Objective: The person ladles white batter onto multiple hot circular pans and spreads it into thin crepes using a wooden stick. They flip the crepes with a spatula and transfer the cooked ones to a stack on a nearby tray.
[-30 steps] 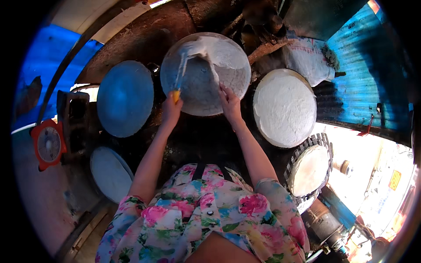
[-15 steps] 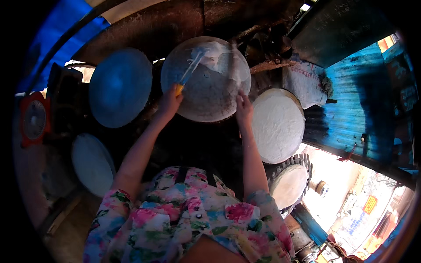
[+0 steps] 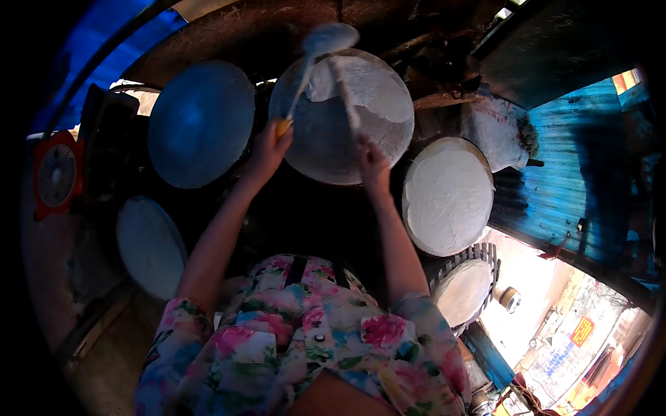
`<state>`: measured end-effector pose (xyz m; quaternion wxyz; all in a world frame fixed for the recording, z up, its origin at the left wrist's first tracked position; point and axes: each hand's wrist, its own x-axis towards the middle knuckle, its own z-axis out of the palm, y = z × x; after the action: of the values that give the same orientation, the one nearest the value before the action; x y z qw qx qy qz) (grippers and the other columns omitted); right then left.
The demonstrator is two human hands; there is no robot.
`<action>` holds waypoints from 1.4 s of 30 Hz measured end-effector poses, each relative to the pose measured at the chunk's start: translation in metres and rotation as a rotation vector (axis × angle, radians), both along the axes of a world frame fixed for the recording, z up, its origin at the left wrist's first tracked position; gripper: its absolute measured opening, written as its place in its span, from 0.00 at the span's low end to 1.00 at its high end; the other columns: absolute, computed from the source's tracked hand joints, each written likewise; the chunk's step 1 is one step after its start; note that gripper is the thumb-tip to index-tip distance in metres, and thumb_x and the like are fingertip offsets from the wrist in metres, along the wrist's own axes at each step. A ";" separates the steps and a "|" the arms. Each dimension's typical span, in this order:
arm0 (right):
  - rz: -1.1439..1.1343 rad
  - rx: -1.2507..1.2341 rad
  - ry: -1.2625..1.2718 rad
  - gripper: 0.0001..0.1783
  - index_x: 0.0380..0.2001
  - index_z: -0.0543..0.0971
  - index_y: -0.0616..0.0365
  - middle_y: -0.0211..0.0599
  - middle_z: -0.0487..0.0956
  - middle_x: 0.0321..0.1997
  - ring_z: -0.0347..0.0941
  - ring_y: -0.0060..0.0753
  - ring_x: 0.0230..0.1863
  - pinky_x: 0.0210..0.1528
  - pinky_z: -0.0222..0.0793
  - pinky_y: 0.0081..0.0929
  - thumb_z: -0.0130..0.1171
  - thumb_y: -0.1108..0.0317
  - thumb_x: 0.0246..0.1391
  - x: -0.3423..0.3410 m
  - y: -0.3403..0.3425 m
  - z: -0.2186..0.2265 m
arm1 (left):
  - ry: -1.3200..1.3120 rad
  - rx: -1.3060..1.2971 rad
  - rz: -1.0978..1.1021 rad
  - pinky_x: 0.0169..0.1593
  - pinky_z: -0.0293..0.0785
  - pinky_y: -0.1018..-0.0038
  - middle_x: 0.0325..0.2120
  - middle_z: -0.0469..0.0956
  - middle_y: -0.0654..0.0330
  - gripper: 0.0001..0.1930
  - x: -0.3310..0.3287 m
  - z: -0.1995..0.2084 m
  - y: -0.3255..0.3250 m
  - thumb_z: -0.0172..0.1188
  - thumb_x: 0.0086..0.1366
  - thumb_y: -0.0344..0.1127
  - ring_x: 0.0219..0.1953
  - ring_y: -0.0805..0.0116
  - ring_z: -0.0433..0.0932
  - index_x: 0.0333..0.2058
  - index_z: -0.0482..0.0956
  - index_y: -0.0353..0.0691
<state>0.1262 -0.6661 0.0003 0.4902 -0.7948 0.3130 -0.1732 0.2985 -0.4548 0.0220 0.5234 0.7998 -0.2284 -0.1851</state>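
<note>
My left hand (image 3: 268,154) is closed round the yellow handle of a long-shafted utensil (image 3: 331,39). Its broad rounded head is blurred and hangs over the far rim of a round griddle (image 3: 305,149); I cannot tell ladle from turner. A white, batter-like layer (image 3: 378,87) covers the far and right part of that griddle, leaving the near part bare and grey. Over the griddle's near right side, my right hand (image 3: 374,163) grips a thin pale stick (image 3: 346,93), smeared by motion, which points away from me across the white layer.
Right of the griddle lies a round surface coated in white (image 3: 447,197), with a smaller pale round (image 3: 461,291) nearer me. Two more round plates stand left, one bluish (image 3: 201,125), one pale (image 3: 149,246). A red-framed round device (image 3: 57,175) is far left; a whitish sack (image 3: 496,132) hangs right.
The utensil's head has lifted from the griddle's white patch to beyond its far rim. My right hand has moved left with its stick. The white layer now shows broader on the right.
</note>
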 end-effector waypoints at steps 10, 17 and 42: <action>0.029 0.017 -0.017 0.20 0.56 0.74 0.56 0.48 0.81 0.44 0.79 0.36 0.42 0.47 0.72 0.31 0.55 0.68 0.60 -0.017 -0.011 0.018 | -0.060 0.425 0.038 0.40 0.72 0.61 0.34 0.77 0.45 0.18 -0.060 0.004 0.099 0.60 0.61 0.34 0.37 0.46 0.77 0.48 0.69 0.36; 0.188 -0.047 -0.069 0.22 0.56 0.74 0.53 0.46 0.79 0.43 0.77 0.38 0.46 0.49 0.71 0.29 0.56 0.75 0.56 -0.040 0.007 -0.013 | -0.120 0.276 0.057 0.36 0.71 0.61 0.28 0.75 0.50 0.14 -0.056 0.008 0.047 0.59 0.62 0.33 0.33 0.51 0.78 0.44 0.70 0.36; 0.591 -0.137 -0.003 0.18 0.50 0.79 0.53 0.42 0.75 0.48 0.74 0.41 0.48 0.51 0.70 0.30 0.57 0.75 0.55 0.032 -0.142 0.022 | -0.055 0.505 0.254 0.38 0.74 0.56 0.33 0.78 0.41 0.18 -0.114 0.020 0.026 0.57 0.62 0.32 0.38 0.41 0.78 0.50 0.68 0.40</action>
<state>0.1578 -0.8080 0.0226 0.4650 -0.8825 0.0549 -0.0450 0.1841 -0.4285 0.0424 0.3203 0.9317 -0.0873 -0.1474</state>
